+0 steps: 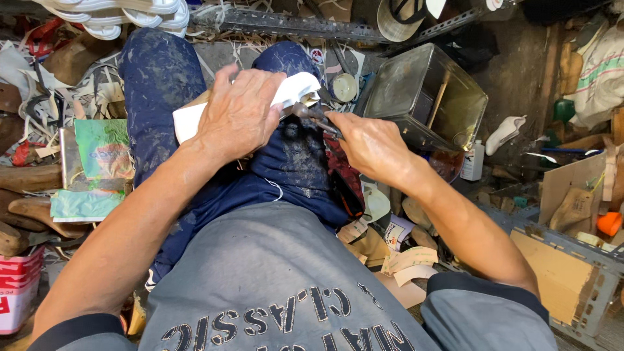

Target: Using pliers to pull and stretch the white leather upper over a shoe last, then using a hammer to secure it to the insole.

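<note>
Seated worker, view straight down over lap. Left hand (239, 116) lies palm-down over a white shoe piece (300, 88) resting on the knee, fingers curled across its top and pressing it against the dark blue, paint-flecked trousers (159, 84); only the white edges show, past the wrist side and beyond the fingertips. Right hand (370, 144) closed around a dark metal tool (311, 114), fingers pinched tight on the handle, the tool's head touching the white piece just beside the left fingertips. Whether the tool's tip grips the material, cannot tell. To the right of the knee, an open square metal tin (426, 97) with a stick standing in it, tilted. A small white bottle (474, 160) near the tin. On the left, green-printed paper (104, 149) on the floor and wooden shoe lasts (29, 208) beside it. White soles (130, 14) stacked at the top edge. Scraps of paper and cardboard (559, 276) around the legs.
</note>
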